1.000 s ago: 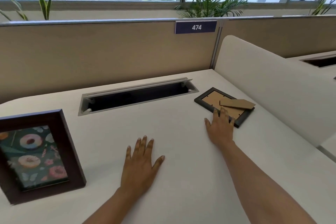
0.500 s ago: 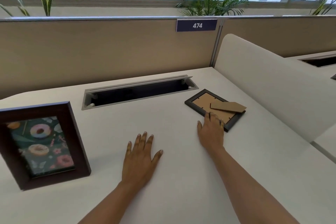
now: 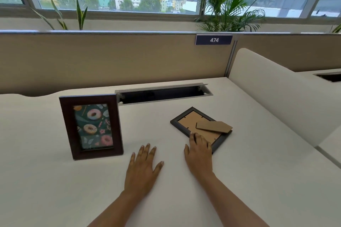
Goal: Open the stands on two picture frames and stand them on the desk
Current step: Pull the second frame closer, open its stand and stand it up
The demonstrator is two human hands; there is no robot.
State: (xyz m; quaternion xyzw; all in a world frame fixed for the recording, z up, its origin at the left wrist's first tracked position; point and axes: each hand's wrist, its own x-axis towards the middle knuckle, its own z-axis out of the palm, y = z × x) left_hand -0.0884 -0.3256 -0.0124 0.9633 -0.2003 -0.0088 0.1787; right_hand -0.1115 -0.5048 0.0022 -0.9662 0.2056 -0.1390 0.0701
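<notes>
A dark brown picture frame with a donut print stands upright on the white desk, left of centre. A smaller black frame lies face down to the right, its cardboard stand lifted a little off the brown backing. My right hand rests with its fingertips on the near edge of the black frame, not gripping it. My left hand lies flat on the desk with fingers spread, between the two frames.
A long open cable slot runs across the desk behind the frames. A beige partition with a "474" label backs the desk, and a curved white divider closes the right side. Plants stand on the window ledge.
The view has shifted, so both frames now sit further right. My right hand has drawn back a little toward the black frame's near edge. My left hand stays flat.
</notes>
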